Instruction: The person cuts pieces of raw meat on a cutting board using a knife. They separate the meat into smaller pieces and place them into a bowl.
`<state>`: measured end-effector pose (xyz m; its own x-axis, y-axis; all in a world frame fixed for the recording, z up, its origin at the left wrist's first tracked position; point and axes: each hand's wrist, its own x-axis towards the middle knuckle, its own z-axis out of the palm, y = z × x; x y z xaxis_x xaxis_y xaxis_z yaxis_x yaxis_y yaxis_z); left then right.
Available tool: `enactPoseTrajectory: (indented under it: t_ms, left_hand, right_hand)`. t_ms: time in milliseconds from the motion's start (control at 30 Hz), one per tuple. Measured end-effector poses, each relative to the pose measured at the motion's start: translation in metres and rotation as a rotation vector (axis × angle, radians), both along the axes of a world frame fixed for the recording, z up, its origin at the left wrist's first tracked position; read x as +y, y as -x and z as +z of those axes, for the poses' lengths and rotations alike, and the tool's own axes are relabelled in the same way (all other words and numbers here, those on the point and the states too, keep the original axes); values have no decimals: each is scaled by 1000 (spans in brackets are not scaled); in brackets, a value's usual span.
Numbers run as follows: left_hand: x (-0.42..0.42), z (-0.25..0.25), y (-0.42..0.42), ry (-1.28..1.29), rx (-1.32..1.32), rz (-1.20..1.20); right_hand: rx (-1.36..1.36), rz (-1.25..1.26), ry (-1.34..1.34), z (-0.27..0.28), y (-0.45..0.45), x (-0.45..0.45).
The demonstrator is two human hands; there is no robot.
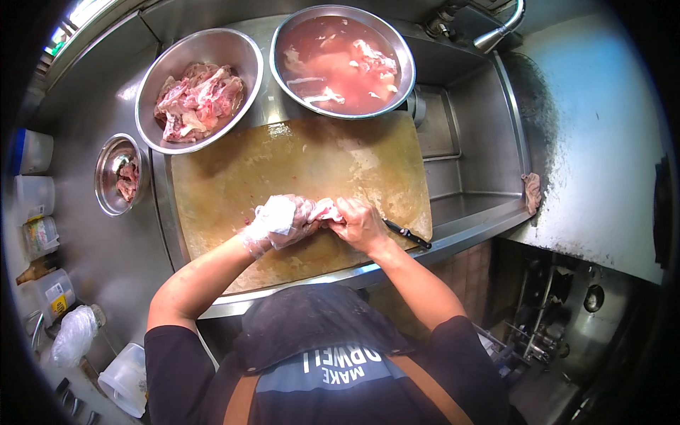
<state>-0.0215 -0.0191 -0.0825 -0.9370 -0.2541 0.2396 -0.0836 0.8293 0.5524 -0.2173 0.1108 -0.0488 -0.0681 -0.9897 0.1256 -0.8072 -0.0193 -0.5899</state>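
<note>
My left hand, in a clear plastic glove with something white over its back, grips one end of a piece of raw meat. The bare fingers of my right hand hold the other end, close beside the left. Both hands are above the front half of a worn, yellowish cutting board. A black-handled knife lies at the board's right edge, its blade partly hidden near my right wrist. Behind the board, a steel bowl holds raw meat pieces, and another bowl holds meat in reddish liquid.
A small steel bowl with meat scraps stands left of the board. A steel sink with a faucet is at the right, a cloth on its corner. Plastic containers line the far left.
</note>
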Motion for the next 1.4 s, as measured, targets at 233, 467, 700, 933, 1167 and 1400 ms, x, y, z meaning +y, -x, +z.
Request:
enactPoseTrajectory:
  t_ms: [233, 467, 700, 933, 1167, 1400]
  left_hand:
    - [13, -4, 0, -3, 102, 48]
    - [-2, 17, 2, 36, -74, 20]
    - [-15, 17, 9, 109, 54, -22]
    - [-17, 8, 11, 60, 218, -44]
    - [-2, 12, 8, -9, 23, 34]
    - [25, -3, 4, -42, 54, 196]
  right_hand:
    - [29, -95, -3, -13, -7, 11]
    - [-142, -103, -82, 8, 5, 8]
    - [-312, -116, -146, 6, 11, 3]
    - [-158, -104, -74, 0, 1, 3]
    - [-72, -169, -22, -2, -13, 7]
    - [-9, -179, 41, -9, -21, 9]
